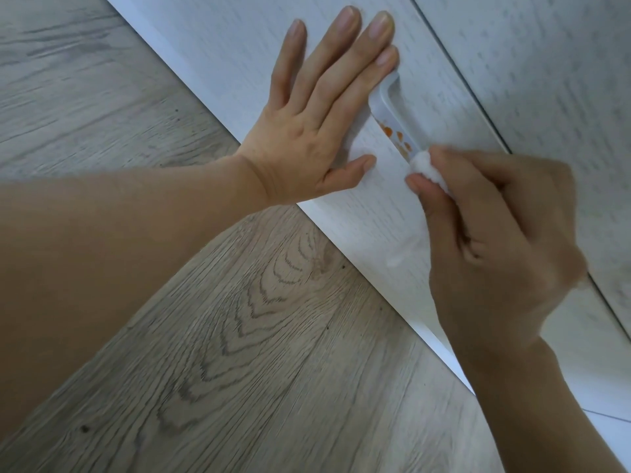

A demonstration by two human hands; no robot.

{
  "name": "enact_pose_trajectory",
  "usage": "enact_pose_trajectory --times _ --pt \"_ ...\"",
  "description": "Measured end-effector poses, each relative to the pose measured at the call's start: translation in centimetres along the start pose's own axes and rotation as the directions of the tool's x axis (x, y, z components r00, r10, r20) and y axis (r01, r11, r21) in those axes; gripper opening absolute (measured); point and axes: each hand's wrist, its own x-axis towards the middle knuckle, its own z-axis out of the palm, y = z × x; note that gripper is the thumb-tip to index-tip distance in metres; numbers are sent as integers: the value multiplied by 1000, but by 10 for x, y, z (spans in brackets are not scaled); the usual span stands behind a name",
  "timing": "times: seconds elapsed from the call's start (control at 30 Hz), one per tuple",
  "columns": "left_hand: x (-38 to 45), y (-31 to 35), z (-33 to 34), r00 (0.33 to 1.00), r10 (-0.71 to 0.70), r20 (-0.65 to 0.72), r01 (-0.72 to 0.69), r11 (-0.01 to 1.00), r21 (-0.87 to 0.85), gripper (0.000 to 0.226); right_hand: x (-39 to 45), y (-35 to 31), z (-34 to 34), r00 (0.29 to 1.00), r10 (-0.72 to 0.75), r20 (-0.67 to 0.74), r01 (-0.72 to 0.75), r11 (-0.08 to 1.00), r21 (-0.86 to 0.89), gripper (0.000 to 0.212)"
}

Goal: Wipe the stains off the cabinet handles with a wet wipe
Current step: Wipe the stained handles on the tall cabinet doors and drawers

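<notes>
A white bar handle (389,107) sits on a white cabinet door (239,39). Orange stains (396,134) dot the handle's lower half. My left hand (317,121) lies flat on the door with its fingers spread, and one fingertip touches the handle's upper end. My right hand (491,230) pinches a small bunched white wet wipe (425,167) between thumb and fingers. The wipe presses on the handle's lower end, just below the stains. The part of the handle under the wipe is hidden.
Grey wood-grain floor (239,336) fills the lower left. A second white door (546,70) adjoins on the right across a dark seam. A shiny damp smear (403,254) shows on the door below the handle.
</notes>
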Motion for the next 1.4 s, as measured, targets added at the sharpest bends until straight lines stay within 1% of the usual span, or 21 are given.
enact_pose_trajectory --times 0.1,0.2,0.3,0.43,0.67,0.73,0.87,0.97,1.1,1.2,1.33,1.4 --pt "0 -1 -1 1000 9 13 -8 1000 -13 66 0 0 -3 1000 -13 4 13 999 -30 13" --pt "-1 -3 -1 1000 12 17 -12 1000 -2 67 5 -3 1 1000 -24 -13 24 1000 -17 12" --pt "-1 -1 0 1000 10 20 -10 1000 0 67 8 -5 5 1000 -5 -31 4 1000 -7 12" --pt "-2 -6 0 999 45 20 -45 999 12 67 4 -7 5 999 1 -52 -2 1000 -8 11" --pt "-4 -7 3 999 30 19 -30 1000 5 65 -1 -7 3 998 30 -54 -31 999 -28 10" --pt "-5 -6 4 1000 7 21 -8 1000 5 65 7 -11 4 994 62 -90 -62 998 7 9" --pt "-5 -4 4 1000 12 26 -12 1000 -4 65 21 -10 10 965 137 -223 -126 990 62 13" --pt "-4 -4 2 1000 17 24 -16 1000 -15 65 26 -5 18 949 159 -272 -135 985 102 12" --pt "-3 -4 1 999 26 21 -26 1000 -16 65 15 -8 21 964 163 -212 -139 983 123 7" --pt "-3 -5 1 999 33 13 -32 999 -6 66 6 -11 17 978 151 -143 -135 984 121 15" --pt "-3 -6 1 999 39 6 -38 999 -10 66 0 -8 7 996 76 -43 -73 994 79 30" --pt "-3 -6 2 999 38 9 -38 999 -8 66 -2 -6 4 999 33 -17 -32 999 35 26"
